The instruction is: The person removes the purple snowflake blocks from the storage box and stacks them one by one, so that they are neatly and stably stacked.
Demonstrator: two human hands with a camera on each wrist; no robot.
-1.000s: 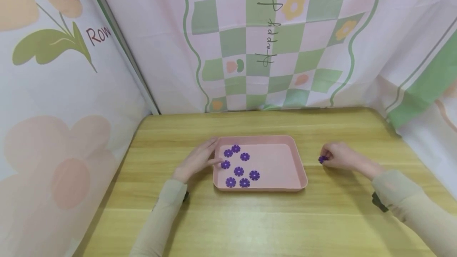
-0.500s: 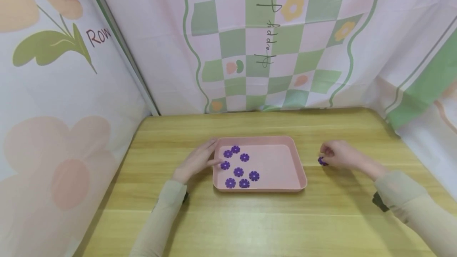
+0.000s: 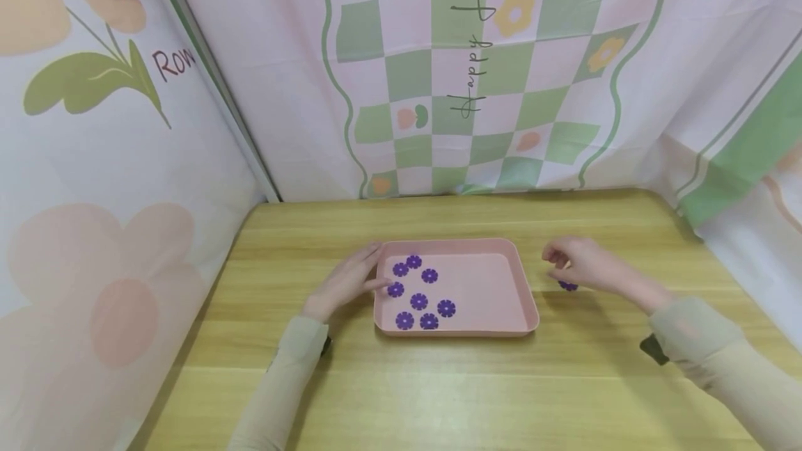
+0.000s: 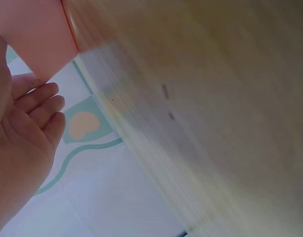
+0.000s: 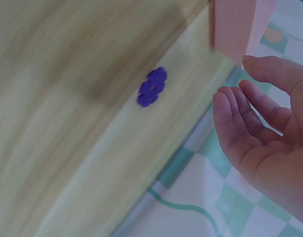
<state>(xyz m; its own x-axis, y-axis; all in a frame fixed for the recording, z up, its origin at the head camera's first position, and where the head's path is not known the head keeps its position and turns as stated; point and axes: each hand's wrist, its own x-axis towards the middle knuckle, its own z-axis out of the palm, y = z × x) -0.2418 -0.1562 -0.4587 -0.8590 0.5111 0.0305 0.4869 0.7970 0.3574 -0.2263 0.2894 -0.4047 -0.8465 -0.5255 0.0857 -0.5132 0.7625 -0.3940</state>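
Observation:
In the head view my left hand (image 3: 344, 284) holds the left end of a shallow pink tray (image 3: 520, 322), its thumb over the rim and its fingers along the outside. The left wrist view shows those fingers against the tray wall (image 4: 42, 39). Several purple notched interlocking discs (image 3: 419, 301) lie spread over the tray's left half. To the right of the tray, my right hand (image 3: 585, 262) hovers with loosely bent fingers and nothing in them. One more purple disc (image 5: 152, 87) lies flat on the table below it, partly hidden by the hand in the head view.
A wood-grain table (image 3: 438, 388) bears everything. Behind it hangs a curtain (image 3: 438, 82) with green checks and flowers, and a flowered white sheet (image 3: 113, 242) closes off the left side. Another curtain (image 3: 745, 152) borders the right.
The right hand pinched the purple disc earlier; it has let go of it on the table and moved slightly up and left. The left hand and the tray have stayed put.

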